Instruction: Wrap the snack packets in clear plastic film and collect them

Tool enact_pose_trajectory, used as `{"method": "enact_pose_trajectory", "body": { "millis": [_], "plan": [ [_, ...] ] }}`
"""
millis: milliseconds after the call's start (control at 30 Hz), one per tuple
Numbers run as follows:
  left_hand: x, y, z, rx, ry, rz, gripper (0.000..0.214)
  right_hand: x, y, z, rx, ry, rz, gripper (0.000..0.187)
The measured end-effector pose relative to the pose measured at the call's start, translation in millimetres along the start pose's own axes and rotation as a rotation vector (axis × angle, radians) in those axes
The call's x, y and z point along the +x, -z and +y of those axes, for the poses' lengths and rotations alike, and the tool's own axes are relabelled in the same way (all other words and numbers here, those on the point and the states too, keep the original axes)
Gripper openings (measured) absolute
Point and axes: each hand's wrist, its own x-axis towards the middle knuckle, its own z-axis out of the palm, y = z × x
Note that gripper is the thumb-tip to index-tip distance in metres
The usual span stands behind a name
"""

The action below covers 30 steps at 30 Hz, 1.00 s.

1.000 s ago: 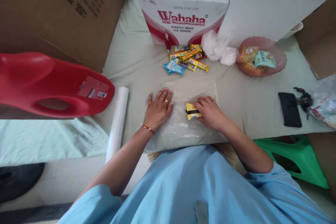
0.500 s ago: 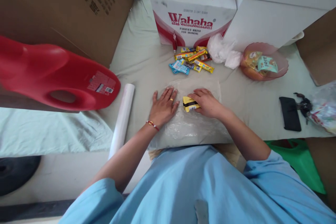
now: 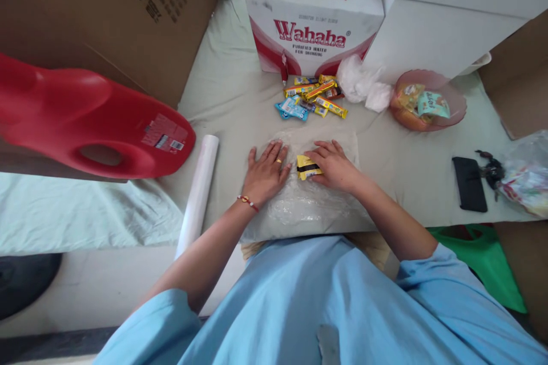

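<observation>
A sheet of clear plastic wrap (image 3: 314, 211) lies spread on the cloth-covered table in front of me. My left hand (image 3: 266, 174) rests flat on its left part, fingers stretched out. My right hand (image 3: 335, 165) lies on the wrap with fingertips pressed on a small yellow snack packet with a black band (image 3: 306, 167). Beyond the wrap sits a pile of several yellow and blue snack bars (image 3: 311, 98).
A white roll (image 3: 197, 194) lies left of the wrap beside a red plastic jug (image 3: 89, 125). A Wahaha carton (image 3: 314, 28), white boxes and crumpled plastic (image 3: 363, 82) stand behind. A pink bowl (image 3: 456, 97) of snacks, black phone (image 3: 469, 183) and keys lie right.
My right hand has slid the yellow packet a little to the left, toward my left hand. The left hand has stayed flat on the wrap.
</observation>
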Motion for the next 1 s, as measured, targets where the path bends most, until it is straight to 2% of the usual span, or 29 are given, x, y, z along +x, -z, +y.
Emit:
{"method": "enact_pose_trajectory", "body": {
  "millis": [300, 633, 800, 900, 1000],
  "plan": [
    [-1, 3.0, 2, 0.003, 0.008, -0.005, 0.061, -4, 2, 4, -0.019, 0.036, -0.026, 0.061],
    [-1, 0.4, 1, 0.012, 0.002, 0.005, 0.061, -1, -3, -5, 0.019, -0.026, 0.043, 0.057],
    [-1, 1.2, -1, -0.004, 0.011, 0.004, 0.061, -1, -11, -13, -0.018, -0.051, 0.033, 0.059],
    [-2, 0.5, -7, -0.035, 0.034, 0.059, 0.062, -5, -9, -13, -0.020, -0.032, 0.071, 0.066],
    [-10, 2.4, -12, -0.066, 0.068, 0.192, 0.060, -21, 4, -6, 0.051, 0.003, 0.198, 0.069]
  ]
}}
